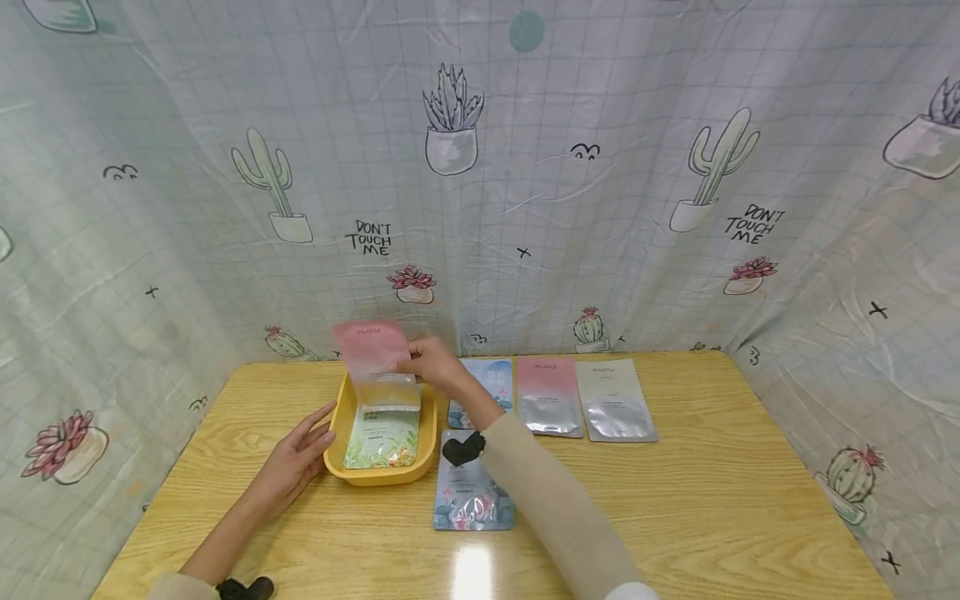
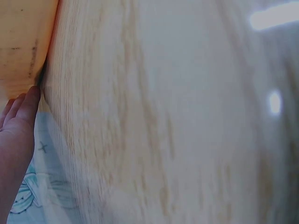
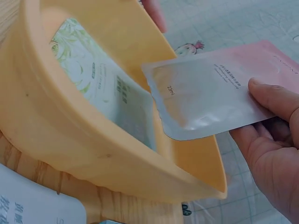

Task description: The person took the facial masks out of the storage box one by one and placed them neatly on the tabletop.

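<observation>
Right hand (image 1: pixel 437 364): forearm extended diagonally across the table (image 1: pixel 675 500); thumb on the printed face, fingers behind, pinching the pink-and-silver sachet (image 1: pixel 367 354) by its side edge. Sachet is tilted, held above the yellow plastic bin (image 1: pixel 382 479), in which a green floral sachet (image 1: pixel 381 442) lies. Left hand (image 1: pixel 296 457): fingers extended, not gripping, touching the bin's left outer side.

The person wears plain beige sleeves (image 1: pixel 555 500), with a small, rounded black device (image 1: pixel 462 449) near each cuff (image 1: pixel 497 433).
</observation>
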Available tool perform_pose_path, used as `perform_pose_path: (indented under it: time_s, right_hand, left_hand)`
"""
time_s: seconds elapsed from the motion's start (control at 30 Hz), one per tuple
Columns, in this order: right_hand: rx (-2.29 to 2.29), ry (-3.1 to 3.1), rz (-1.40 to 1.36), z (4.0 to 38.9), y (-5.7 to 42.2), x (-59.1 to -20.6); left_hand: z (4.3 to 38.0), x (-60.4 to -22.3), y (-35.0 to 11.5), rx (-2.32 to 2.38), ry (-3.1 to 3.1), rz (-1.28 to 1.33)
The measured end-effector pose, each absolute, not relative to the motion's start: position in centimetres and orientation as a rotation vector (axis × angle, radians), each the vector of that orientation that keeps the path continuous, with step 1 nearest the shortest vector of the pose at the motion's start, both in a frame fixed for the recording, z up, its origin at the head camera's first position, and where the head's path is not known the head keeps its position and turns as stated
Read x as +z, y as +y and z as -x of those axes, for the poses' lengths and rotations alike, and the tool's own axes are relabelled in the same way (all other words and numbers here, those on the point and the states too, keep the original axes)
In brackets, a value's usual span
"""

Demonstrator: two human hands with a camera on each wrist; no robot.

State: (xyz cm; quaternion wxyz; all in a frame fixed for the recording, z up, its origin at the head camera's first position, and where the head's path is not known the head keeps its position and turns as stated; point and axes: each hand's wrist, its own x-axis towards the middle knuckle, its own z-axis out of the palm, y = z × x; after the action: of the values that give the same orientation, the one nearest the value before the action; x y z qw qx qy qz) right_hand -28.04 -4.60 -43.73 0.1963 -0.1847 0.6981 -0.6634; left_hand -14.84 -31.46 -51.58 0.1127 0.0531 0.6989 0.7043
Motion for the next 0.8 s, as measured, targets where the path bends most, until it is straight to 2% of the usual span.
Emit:
perform_pose_path:
  time_s: [0.8]
  right_hand:
    - [-1.979,1.951,0.486,27.7,-3.1,-43.3]
  left_hand:
    - [14.8,-51.6,-31.5,2.075,2.042,-0.197]
